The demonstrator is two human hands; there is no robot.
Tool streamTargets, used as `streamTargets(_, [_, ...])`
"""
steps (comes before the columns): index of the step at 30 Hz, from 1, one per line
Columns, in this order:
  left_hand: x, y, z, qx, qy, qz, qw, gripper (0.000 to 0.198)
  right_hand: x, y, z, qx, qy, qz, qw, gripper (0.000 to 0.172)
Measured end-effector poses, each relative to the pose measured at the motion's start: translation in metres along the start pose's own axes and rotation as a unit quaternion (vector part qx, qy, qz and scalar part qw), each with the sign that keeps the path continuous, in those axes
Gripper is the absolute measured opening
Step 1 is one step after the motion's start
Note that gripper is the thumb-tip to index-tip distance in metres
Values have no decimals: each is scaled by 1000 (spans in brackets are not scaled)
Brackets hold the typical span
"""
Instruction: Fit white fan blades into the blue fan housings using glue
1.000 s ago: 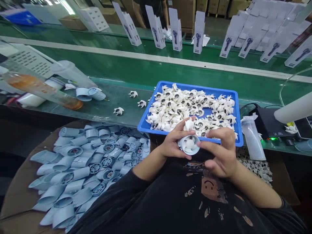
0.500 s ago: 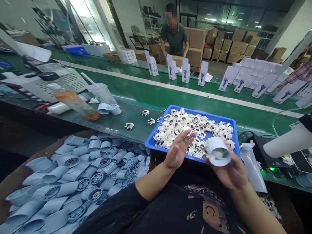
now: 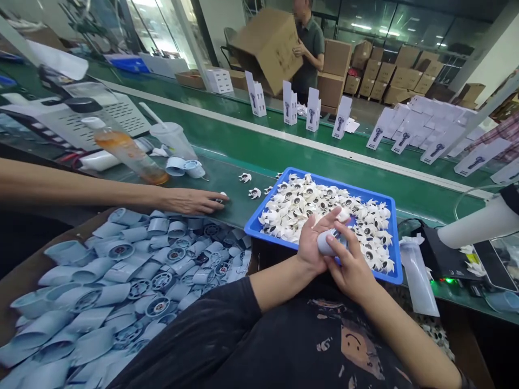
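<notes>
A short light-blue plastic tube, like a fan housing (image 3: 325,243), is between my two hands in front of the tray. My left hand (image 3: 310,246) cups it from the left, fingers reaching up past it. My right hand (image 3: 352,267) presses fingers and thumb against its other side. At the left fingertips shows a white fan impeller (image 3: 343,215); whether it is held or lies in the tray behind, I cannot tell. Just beyond both hands is a blue tray (image 3: 248,226) full of white bladed impellers (image 3: 294,202). The inside of the tube is mostly hidden.
From the left, a co-worker's hand (image 3: 194,201) reaches onto the bench over an impeller. A large bin of light-blue housings (image 3: 93,302) sits below. A bottle (image 3: 130,154) and a plastic cup (image 3: 174,139) stand left. Behind runs a green conveyor (image 3: 227,127) with white boxes (image 3: 312,111).
My right hand has brought the tube left and turned it, and my left hand has met it. A co-worker's arm has entered from the left. The person behind has lifted a large carton.
</notes>
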State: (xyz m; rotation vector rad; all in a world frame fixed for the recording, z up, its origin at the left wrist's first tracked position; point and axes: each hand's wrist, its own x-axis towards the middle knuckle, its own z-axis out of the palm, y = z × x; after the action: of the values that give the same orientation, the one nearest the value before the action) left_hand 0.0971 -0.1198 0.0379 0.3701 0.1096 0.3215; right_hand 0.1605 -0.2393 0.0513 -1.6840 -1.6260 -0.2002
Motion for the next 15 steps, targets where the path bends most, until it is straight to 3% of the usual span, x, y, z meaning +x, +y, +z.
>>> streamTargets(4, [5,-4,-6,-7,26,-43,999,66,5,6,7,4,10,5,1000,56])
streamTargets(10, [7,-3,-2,-24,26,-1,999,54,10,4,-21,41,173,17,984,60])
streamTargets(13, [1,5,0,-11,34,9,999,38,6,5,-25,65,205,32,976,60])
streamTargets(15, [-5,19,-3,33,47,50,997,30,-2,7,-25,69,202,37,976,61])
